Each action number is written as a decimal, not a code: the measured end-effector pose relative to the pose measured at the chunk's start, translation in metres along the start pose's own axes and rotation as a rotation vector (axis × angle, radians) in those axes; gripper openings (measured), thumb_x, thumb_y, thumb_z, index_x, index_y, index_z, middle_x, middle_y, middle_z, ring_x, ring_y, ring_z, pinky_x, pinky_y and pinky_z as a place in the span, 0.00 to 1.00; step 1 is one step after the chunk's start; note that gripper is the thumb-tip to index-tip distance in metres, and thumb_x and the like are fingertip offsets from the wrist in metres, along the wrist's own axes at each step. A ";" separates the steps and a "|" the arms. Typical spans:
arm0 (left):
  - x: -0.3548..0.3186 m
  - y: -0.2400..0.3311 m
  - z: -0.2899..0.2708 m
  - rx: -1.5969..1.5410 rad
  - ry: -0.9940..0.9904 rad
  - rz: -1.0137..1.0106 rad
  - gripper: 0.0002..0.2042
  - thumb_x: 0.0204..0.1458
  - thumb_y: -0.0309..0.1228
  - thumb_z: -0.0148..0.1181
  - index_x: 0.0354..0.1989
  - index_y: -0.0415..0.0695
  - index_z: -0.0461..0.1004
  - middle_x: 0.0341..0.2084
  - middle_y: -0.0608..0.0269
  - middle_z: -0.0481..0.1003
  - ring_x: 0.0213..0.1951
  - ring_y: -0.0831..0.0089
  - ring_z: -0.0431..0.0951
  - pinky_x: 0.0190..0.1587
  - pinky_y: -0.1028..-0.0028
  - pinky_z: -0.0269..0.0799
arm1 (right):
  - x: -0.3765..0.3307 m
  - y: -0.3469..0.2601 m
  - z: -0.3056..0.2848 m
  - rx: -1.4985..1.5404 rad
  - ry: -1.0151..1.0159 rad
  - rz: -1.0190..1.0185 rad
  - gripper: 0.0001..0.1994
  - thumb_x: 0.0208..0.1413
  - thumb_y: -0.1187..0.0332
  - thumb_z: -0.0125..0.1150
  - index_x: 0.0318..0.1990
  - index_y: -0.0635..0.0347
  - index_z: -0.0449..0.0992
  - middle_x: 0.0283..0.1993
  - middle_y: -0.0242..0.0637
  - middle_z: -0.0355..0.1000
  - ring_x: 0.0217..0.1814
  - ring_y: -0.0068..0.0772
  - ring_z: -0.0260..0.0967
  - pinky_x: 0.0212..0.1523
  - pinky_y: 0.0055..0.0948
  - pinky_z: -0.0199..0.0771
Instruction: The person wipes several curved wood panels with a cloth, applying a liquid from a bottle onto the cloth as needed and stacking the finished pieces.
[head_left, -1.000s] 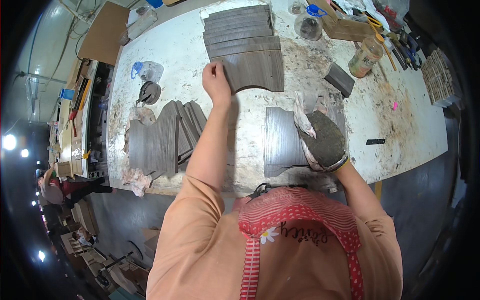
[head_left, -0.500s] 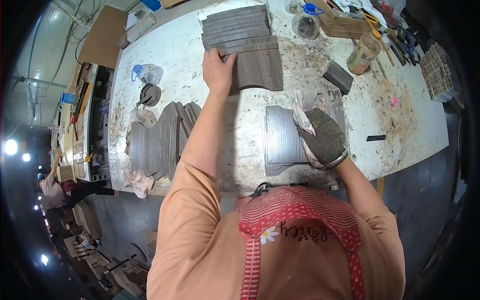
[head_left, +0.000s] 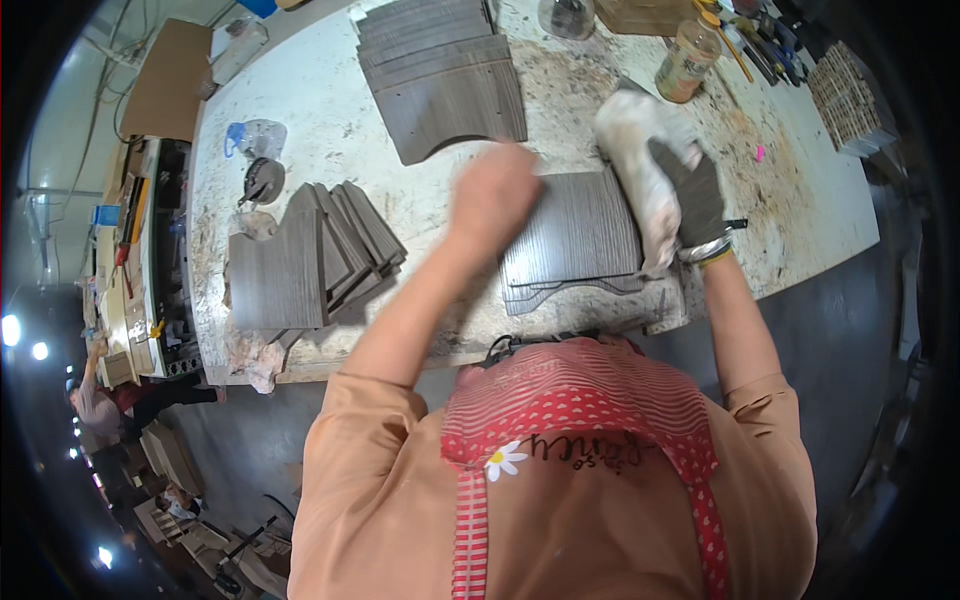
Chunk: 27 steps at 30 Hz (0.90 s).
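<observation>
My right hand, in a dark work glove, grips a crumpled whitish rag at the right side of a small stack of grey wood-grain panels. These lie in front of me, with curved cut-outs on their near edge. My bare left hand is at the stack's far left corner. It is smeared by motion, its fingers are not distinct, and I cannot tell whether it touches the panel. Beyond it is a larger overlapping row of similar panels. Another group of panels lies fanned out on the left.
On the stained white table stand a bottle with an orange cap and a clear jug. Left lie a blue-capped clear bottle, a dark roll and a crumpled cloth. Another person is far left.
My left hand has come back from the far panels to the near stack. My right hand has moved the rag rightward and away from me, uncovering more of the top panel. The view has shifted.
</observation>
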<state>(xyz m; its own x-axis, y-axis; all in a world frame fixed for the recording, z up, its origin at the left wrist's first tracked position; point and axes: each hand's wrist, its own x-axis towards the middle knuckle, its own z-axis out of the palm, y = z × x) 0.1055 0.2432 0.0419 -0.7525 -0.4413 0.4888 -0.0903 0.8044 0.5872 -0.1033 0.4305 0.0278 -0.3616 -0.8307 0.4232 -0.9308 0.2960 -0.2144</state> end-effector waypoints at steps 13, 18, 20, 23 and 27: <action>-0.060 0.055 0.063 -0.027 -0.455 0.468 0.24 0.51 0.36 0.57 0.57 0.42 0.64 0.54 0.53 0.68 0.59 0.58 0.65 0.62 0.62 0.56 | 0.114 -0.056 0.044 -0.126 -1.091 -0.281 0.15 0.55 0.63 0.48 0.23 0.60 0.75 0.21 0.35 0.75 0.31 0.27 0.76 0.32 0.28 0.73; -0.037 0.003 0.031 -0.137 -0.018 -0.120 0.24 0.49 0.30 0.58 0.55 0.36 0.65 0.55 0.44 0.65 0.59 0.49 0.63 0.62 0.61 0.57 | 0.077 0.025 -0.011 0.126 -0.245 -0.010 0.21 0.59 0.52 0.45 0.44 0.60 0.74 0.37 0.45 0.75 0.38 0.40 0.73 0.45 0.34 0.72; -0.042 -0.021 0.017 -0.110 -0.017 -0.316 0.37 0.47 0.36 0.63 0.62 0.30 0.53 0.59 0.36 0.58 0.61 0.46 0.59 0.64 0.60 0.53 | 0.055 0.020 -0.030 0.212 -0.226 0.004 0.19 0.59 0.54 0.48 0.47 0.60 0.73 0.37 0.45 0.75 0.39 0.41 0.73 0.46 0.34 0.71; -0.055 -0.017 0.030 -0.296 -0.234 -0.481 0.46 0.45 0.40 0.66 0.64 0.26 0.44 0.62 0.32 0.52 0.65 0.45 0.52 0.66 0.62 0.48 | 0.013 -0.014 0.003 0.115 -0.668 0.291 0.17 0.58 0.61 0.49 0.48 0.63 0.72 0.45 0.45 0.73 0.47 0.38 0.71 0.53 0.37 0.68; -0.061 -0.030 0.041 -0.288 -0.191 -0.358 0.41 0.48 0.35 0.63 0.65 0.29 0.46 0.63 0.35 0.52 0.65 0.48 0.53 0.66 0.65 0.48 | 0.024 -0.111 0.051 0.292 -0.269 -0.018 0.15 0.52 0.66 0.52 0.45 0.63 0.74 0.47 0.50 0.73 0.52 0.48 0.70 0.56 0.40 0.65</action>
<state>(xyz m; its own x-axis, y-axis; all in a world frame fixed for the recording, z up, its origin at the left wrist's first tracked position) 0.1273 0.2630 -0.0322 -0.8156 -0.5676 0.1125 -0.2015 0.4609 0.8643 -0.0062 0.3539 0.0172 -0.2828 -0.9399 0.1915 -0.8684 0.1661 -0.4672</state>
